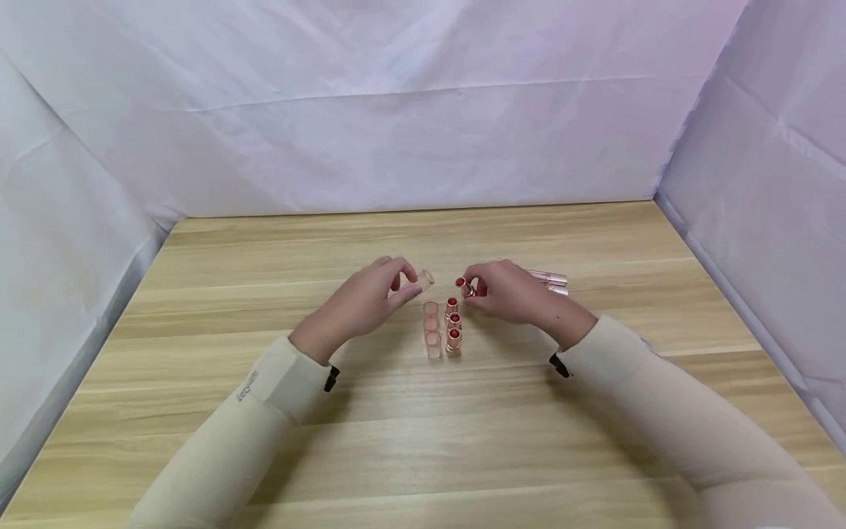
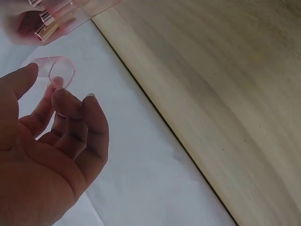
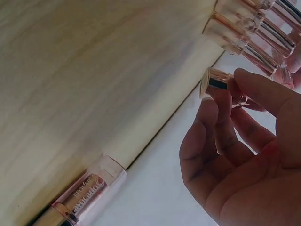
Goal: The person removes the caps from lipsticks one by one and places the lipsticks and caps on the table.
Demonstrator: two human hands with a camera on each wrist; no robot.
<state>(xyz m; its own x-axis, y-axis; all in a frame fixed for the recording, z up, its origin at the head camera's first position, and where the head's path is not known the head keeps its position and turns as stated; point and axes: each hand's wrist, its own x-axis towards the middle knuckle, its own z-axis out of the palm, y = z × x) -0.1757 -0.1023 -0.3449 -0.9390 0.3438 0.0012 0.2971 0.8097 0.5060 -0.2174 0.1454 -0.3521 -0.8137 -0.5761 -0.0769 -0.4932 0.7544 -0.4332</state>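
Between thumb and fingertips, my left hand (image 1: 362, 303) pinches a clear pinkish lipstick cap (image 2: 55, 69), its round rim facing outward. My right hand (image 1: 507, 292) grips an uncapped lipstick (image 1: 462, 283) with a red top, held just above the table; in the right wrist view its shiny gold base (image 3: 215, 84) sticks out from the fingers. Between and in front of the hands, three uncapped lipsticks (image 1: 454, 336) stand upright in a column. Just left of them runs a matching column of three clear caps (image 1: 432, 345).
Right of my right hand, partly hidden behind it, capped lipsticks (image 1: 550, 278) lie on their sides. One lying lipstick (image 3: 89, 193) shows its clear cap and lettering close up. White cloth (image 1: 410, 147) walls in the wooden table (image 1: 423, 455) at the back and both sides.
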